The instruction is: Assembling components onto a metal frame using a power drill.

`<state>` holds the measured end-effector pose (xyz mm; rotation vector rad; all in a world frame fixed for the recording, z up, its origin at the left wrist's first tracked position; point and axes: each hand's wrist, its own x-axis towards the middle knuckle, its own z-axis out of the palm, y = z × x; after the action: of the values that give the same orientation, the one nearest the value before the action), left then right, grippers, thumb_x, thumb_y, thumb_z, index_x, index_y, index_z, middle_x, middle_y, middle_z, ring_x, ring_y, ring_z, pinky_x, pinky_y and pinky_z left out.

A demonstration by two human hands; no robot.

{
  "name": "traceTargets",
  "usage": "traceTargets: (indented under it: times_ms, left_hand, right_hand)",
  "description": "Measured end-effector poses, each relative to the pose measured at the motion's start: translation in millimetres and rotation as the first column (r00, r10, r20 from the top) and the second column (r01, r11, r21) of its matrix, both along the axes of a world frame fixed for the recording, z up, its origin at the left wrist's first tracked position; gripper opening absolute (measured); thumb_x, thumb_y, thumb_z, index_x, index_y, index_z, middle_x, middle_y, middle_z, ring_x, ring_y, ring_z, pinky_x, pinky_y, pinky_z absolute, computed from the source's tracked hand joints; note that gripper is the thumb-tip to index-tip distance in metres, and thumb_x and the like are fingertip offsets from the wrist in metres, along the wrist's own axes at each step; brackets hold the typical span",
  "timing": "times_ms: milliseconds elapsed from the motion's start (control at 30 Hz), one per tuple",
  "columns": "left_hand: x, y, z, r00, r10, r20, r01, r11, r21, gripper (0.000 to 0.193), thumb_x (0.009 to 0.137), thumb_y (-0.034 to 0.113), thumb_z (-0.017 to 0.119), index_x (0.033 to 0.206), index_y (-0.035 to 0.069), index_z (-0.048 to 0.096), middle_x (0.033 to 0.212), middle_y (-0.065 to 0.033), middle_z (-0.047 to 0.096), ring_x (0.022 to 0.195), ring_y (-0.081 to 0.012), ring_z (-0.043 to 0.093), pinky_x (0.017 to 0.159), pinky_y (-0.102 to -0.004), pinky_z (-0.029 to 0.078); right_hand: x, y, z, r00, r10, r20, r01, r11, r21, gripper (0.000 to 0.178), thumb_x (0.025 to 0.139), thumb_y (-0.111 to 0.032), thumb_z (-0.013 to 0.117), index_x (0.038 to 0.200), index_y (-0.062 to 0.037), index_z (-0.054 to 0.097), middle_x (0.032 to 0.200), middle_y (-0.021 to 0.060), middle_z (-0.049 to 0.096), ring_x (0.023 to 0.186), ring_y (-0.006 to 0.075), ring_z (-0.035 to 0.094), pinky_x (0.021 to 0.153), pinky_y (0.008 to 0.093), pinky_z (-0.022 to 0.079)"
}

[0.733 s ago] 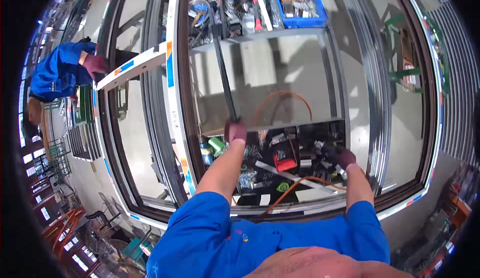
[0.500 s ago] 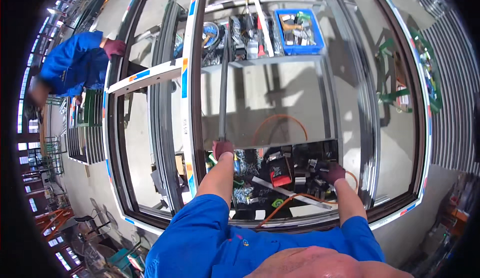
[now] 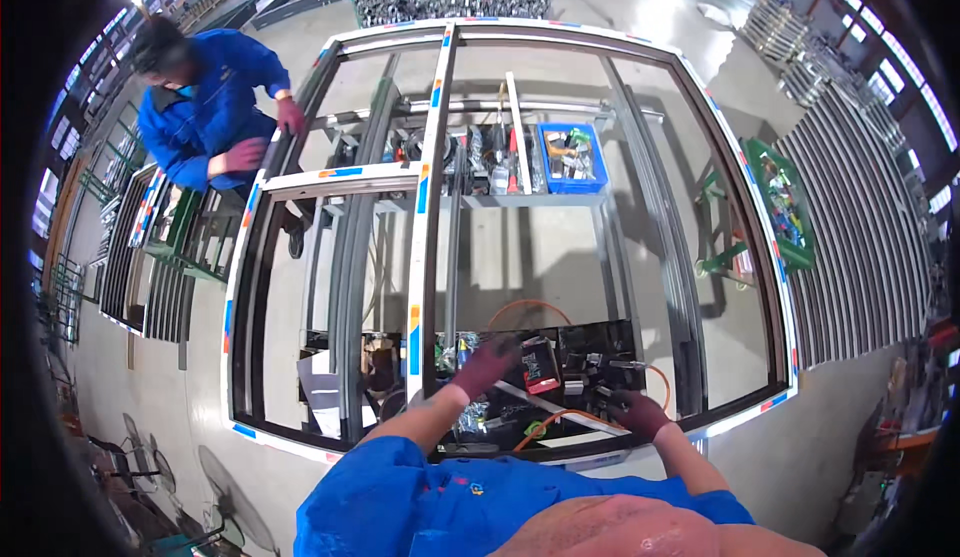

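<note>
My left hand (image 3: 490, 367), in a dark red glove, reaches over the dark parts tray (image 3: 590, 337), its fingers stretched forward and slightly blurred. It seems to hold nothing. Just right of it lies a red and black box (image 3: 541, 365). Over the tray's right part, my right hand (image 3: 638, 414), gloved too, has its fingers curled at a small metallic piece whose kind I cannot make out. An air tool (image 3: 628, 364) on an orange hose (image 3: 660, 382) lies beyond that hand. A pale metal strip (image 3: 545, 404) crosses the tray between my hands.
A large window frame (image 3: 418, 257) with white tape surrounds the work area. Dark bars (image 3: 655, 197) run beneath it. On a far shelf stands a blue bin (image 3: 572, 157) of parts. At the left, a co-worker in blue (image 3: 215, 107) has gloved hands on the frame. A green cart (image 3: 780, 207) stands right.
My left hand has let go of the dark upright bar and moved right over the tray. My right hand has drawn back nearer me, away from the air tool. The view has tilted up.
</note>
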<state>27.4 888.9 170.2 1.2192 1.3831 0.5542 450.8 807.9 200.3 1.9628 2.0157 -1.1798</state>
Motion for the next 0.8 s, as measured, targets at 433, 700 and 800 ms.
traceTargets:
  times_ms: [433,700,800]
  left_hand:
    - [-130,-246,68,0.81,-0.421,-0.408,0.582,0.664,0.47,0.052,0.1,0.042,0.076,0.14,0.008,0.071,0.133,-0.0218,0.074,0.125,-0.042,0.07,0.112,-0.0514,0.053]
    - [-134,-287,54,0.79,-0.331,-0.517,0.606,0.555,0.57,0.07,0.093,0.041,0.081,0.154,0.012,0.061,0.14,-0.0213,0.071,0.135,-0.0425,0.064,0.126,-0.0542,0.042]
    - [-129,-295,51,0.787,-0.317,-0.53,0.594,0.622,0.51,0.073,0.092,0.038,0.08,0.155,0.009,0.058,0.146,-0.0215,0.067,0.139,-0.0406,0.062,0.128,-0.0545,0.04]
  right_hand:
    - [-121,-148,20,0.989,-0.145,0.029,0.086,0.725,0.684,0.023,0.096,-0.037,0.076,0.102,-0.0173,0.087,0.098,0.0122,0.083,0.094,0.0336,0.079,0.107,0.0508,0.048]
    - [-126,-160,28,0.988,-0.131,0.088,0.034,0.722,0.691,0.031,0.095,-0.045,0.075,0.105,-0.0185,0.089,0.098,0.0153,0.082,0.094,0.0378,0.077,0.088,0.0526,0.057]
    - [-124,-166,11,0.982,-0.181,0.047,0.079,0.631,0.772,0.031,0.096,-0.044,0.074,0.103,-0.0164,0.088,0.099,0.0162,0.082,0.096,0.0391,0.077,0.096,0.0519,0.055]
